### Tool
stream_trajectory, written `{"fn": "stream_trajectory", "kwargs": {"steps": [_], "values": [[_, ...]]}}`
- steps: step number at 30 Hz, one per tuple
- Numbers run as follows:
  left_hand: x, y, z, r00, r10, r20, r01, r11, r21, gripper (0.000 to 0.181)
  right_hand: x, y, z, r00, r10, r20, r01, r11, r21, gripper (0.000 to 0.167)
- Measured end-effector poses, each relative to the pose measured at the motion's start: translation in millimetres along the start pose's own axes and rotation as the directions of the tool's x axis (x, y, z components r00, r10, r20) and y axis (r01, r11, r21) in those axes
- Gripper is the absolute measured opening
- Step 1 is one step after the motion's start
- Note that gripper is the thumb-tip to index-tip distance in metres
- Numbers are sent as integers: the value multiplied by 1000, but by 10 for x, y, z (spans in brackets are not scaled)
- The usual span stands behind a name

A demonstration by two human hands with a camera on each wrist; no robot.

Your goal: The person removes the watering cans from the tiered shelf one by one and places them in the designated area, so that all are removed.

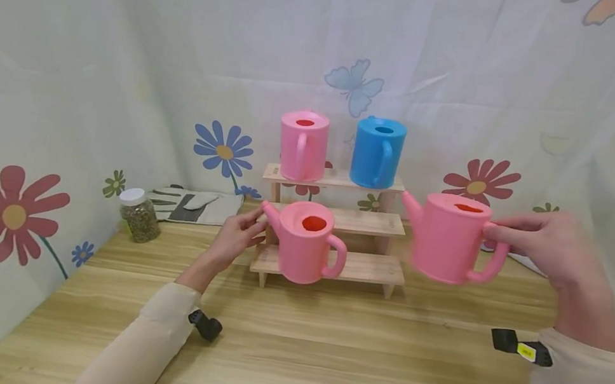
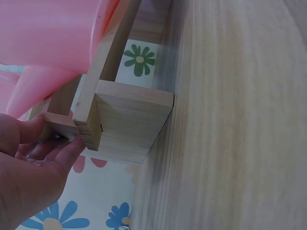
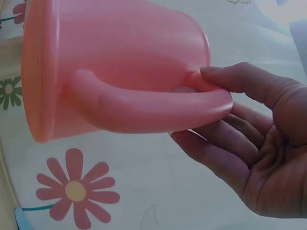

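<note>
A pink watering can hangs in the air to the right of a wooden three-step stand, its spout pointing left. My right hand pinches the upper part of its handle; the right wrist view shows the thumb on top and fingers curled under the handle. Another pink watering can stands on the lowest step, spout left, handle right. Beside its spout, my left hand grips the left end of a step, with thumb and fingers round the wood in the left wrist view.
On the top step stand a pink watering can and a blue watering can, handles facing forward. A white-lidded jar and a pair of gloves lie at the back left of the wooden table. A flowered curtain hangs behind.
</note>
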State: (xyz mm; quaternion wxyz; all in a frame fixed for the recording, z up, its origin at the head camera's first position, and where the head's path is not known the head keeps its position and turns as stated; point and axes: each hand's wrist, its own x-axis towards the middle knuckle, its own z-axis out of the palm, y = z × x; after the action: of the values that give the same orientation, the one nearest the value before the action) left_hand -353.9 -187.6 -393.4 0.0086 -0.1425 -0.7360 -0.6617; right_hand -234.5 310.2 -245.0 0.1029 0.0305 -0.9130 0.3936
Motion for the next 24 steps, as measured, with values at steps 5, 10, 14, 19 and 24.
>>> {"fn": "stream_trajectory", "kwargs": {"steps": [5,10,14,19,24], "values": [[-6,6,2,1000,0,-1,0,1000,5,52,109,129,50,996,37,-85,-45,995,-87,56],[-16,10,4,1000,1,-3,-1,1000,11,52,361,263,442,989,83,-124,-96,990,-105,49],[-21,7,7,1000,-1,3,1,1000,19,51,522,407,809,978,144,-150,-150,988,-26,43],[-18,-4,11,1000,14,-6,-14,999,37,50,637,576,1142,966,166,-197,-152,985,82,45],[-16,13,10,1000,17,-17,-16,999,35,50,702,672,1312,961,130,-244,-104,988,115,45]]}}
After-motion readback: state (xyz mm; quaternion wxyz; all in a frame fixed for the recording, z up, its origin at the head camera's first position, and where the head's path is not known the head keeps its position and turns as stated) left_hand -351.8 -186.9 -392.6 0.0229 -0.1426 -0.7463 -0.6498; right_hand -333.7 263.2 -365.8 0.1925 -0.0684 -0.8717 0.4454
